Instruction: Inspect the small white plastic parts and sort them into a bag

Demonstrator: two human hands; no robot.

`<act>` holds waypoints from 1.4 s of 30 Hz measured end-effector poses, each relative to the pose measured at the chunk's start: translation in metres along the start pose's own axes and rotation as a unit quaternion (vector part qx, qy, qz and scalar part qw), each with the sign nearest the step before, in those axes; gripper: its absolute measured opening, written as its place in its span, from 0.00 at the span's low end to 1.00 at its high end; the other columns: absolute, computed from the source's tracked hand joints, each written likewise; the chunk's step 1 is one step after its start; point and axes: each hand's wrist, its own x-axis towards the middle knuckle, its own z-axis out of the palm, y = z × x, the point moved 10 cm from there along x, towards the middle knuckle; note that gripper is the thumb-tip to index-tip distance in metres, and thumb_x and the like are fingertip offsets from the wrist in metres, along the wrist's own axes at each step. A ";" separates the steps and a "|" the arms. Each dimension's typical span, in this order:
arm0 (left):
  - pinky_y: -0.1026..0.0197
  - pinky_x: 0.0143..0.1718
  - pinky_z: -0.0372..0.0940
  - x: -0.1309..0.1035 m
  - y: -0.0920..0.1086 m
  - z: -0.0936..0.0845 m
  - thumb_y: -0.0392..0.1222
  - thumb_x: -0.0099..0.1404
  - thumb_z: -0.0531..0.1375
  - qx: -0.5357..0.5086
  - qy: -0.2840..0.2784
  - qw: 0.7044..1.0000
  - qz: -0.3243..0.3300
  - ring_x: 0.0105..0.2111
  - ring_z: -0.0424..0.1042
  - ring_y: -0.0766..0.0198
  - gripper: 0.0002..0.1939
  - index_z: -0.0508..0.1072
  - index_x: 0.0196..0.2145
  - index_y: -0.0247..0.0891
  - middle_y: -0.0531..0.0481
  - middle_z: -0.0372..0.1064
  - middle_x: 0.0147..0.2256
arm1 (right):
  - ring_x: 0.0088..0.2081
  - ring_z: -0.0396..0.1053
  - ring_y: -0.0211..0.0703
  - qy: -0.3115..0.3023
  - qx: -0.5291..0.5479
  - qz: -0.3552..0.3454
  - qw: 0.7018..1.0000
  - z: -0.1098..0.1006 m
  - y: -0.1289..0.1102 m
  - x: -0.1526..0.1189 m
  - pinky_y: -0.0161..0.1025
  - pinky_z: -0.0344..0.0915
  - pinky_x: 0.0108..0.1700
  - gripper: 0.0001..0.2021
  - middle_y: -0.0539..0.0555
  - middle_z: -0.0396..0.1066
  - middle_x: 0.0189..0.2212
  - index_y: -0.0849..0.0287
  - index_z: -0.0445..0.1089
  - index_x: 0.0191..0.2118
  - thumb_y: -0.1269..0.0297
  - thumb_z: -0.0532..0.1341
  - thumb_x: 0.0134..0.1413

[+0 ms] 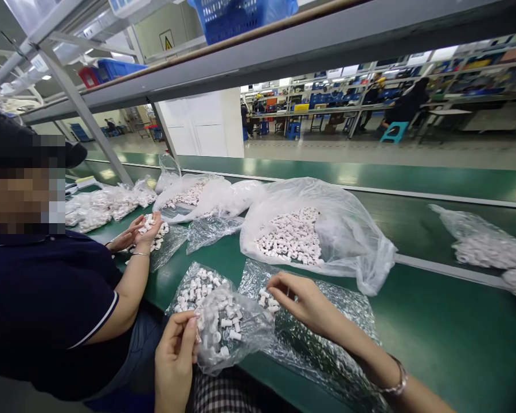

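My left hand (pixel 176 353) is closed, thumb against fingers, on the edge of a clear plastic bag (pixel 253 330) holding many small white tubular pieces (pixel 226 322). That bag lies at the front edge of the green table. My right hand (pixel 301 298) has its fingers bent and the fingertips drawn together at a little heap of the same white pieces (pixel 266 299). Whether a piece is between those fingertips is not clear. Beneath this hand a flat, crinkled clear bag (pixel 339 304) is spread out. Behind it sits a large open translucent bag (pixel 352 229) full of white pieces.
On the left a co-worker's hands (pixel 148 229) hold white pieces over the green table (pixel 438 321). More filled bags (pixel 112 201) lie beyond them. Another filled bag (pixel 490 246) rests at the right. A shelf beam (pixel 284 54) crosses overhead, with a blue basket (pixel 241 17) above.
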 end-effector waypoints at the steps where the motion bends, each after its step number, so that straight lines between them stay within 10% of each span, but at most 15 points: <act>1: 0.71 0.19 0.57 0.002 0.000 -0.004 0.56 0.60 0.65 0.002 0.008 1.000 0.003 0.19 0.59 0.71 0.19 0.72 0.39 0.38 0.56 0.61 0.22 | 0.33 0.70 0.42 0.012 -0.030 0.009 0.999 -0.003 0.014 -0.003 0.37 0.65 0.33 0.09 0.52 0.72 0.35 0.56 0.69 0.40 0.62 0.53 0.69; 14: 0.71 0.17 0.56 0.007 0.008 -0.010 0.57 0.58 0.66 0.020 0.036 0.999 0.018 0.18 0.57 0.71 0.21 0.73 0.39 0.37 0.57 0.61 0.20 | 0.33 0.66 0.45 -0.103 -0.218 -0.057 0.969 0.075 0.039 -0.029 0.40 0.62 0.32 0.04 0.55 0.68 0.37 0.59 0.64 0.43 0.64 0.56 0.68; 18: 0.70 0.18 0.57 0.008 0.007 -0.008 0.58 0.57 0.67 0.011 0.039 0.999 0.012 0.18 0.58 0.70 0.22 0.73 0.38 0.37 0.56 0.62 0.20 | 0.30 0.65 0.41 -0.087 0.038 0.038 0.995 0.062 0.054 -0.028 0.38 0.64 0.31 0.07 0.51 0.67 0.33 0.58 0.64 0.41 0.60 0.57 0.67; 24: 0.70 0.18 0.57 0.007 0.009 -0.005 0.57 0.58 0.66 0.012 0.028 0.999 0.015 0.18 0.58 0.70 0.21 0.73 0.39 0.37 0.56 0.61 0.20 | 0.34 0.68 0.42 -0.050 0.444 0.148 0.882 0.037 0.072 -0.023 0.37 0.68 0.29 0.17 0.53 0.65 0.37 0.56 0.61 0.43 0.46 0.52 0.66; 29: 0.71 0.17 0.58 0.006 0.009 -0.002 0.59 0.56 0.68 0.000 0.033 0.999 0.004 0.19 0.59 0.70 0.22 0.73 0.37 0.37 0.56 0.62 0.21 | 0.30 0.64 0.41 -0.028 0.122 0.106 0.986 0.035 0.074 -0.017 0.38 0.63 0.32 0.16 0.50 0.67 0.32 0.57 0.65 0.44 0.48 0.56 0.65; 33: 0.71 0.19 0.59 0.006 0.003 -0.003 0.57 0.57 0.67 0.001 0.020 1.000 -0.002 0.20 0.60 0.70 0.21 0.73 0.39 0.38 0.56 0.62 0.22 | 0.29 0.65 0.43 -0.048 -0.081 0.031 0.995 0.056 0.062 -0.017 0.40 0.59 0.33 0.12 0.52 0.70 0.32 0.58 0.66 0.45 0.54 0.57 0.65; 42: 0.71 0.20 0.60 0.004 -0.003 -0.007 0.56 0.58 0.67 0.002 0.021 1.000 -0.003 0.21 0.60 0.70 0.20 0.73 0.39 0.39 0.56 0.63 0.24 | 0.26 0.63 0.38 -0.017 0.369 0.169 0.914 0.025 0.085 -0.011 0.32 0.58 0.20 0.23 0.52 0.66 0.33 0.57 0.63 0.42 0.40 0.46 0.66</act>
